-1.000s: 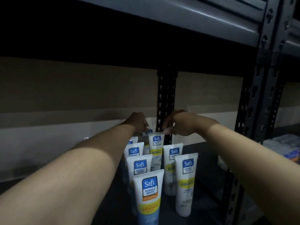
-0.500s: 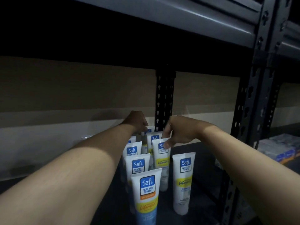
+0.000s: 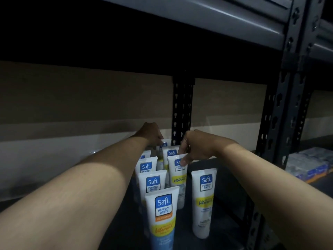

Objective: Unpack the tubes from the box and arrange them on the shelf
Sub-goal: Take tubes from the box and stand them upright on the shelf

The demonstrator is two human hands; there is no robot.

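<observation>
Currently on the dark shelf (image 3: 227,224): a cluster of tubes (image 3: 152,184), arranged in short rows running front to back.

Orientation: all stand upright with the long axis vertical, the flat crimped end up and the narrower end down on the shelf. Printed faces are turned toward the camera.

Appearance: white bodies, wide at the top and tapering downward. Each carries a blue badge, with a yellow patch lower down where it shows. The front tube (image 3: 162,213) adds an orange band under the badge and a blue lower body. The lone tube (image 3: 204,201) stands apart to the right of the rows.

Writing: "Safi" in white on the blue badge, "PERFECT WHITE" beneath it, and a script "Vitamin C" on the yellow. The orange band's text is too small to read.

Hands: the right hand (image 3: 196,147) pinches the top edge of the held tube (image 3: 177,175), which is second in the middle row. The left hand (image 3: 151,132) is curled over the top of the rearmost tube (image 3: 164,144); whether it grips the tube cannot be told.

Surroundings: a perforated upright post (image 3: 182,109) behind the rows, a beige panel (image 3: 72,105) at the back, and wrapped packs (image 3: 306,165) on the neighbouring bay at right.
</observation>
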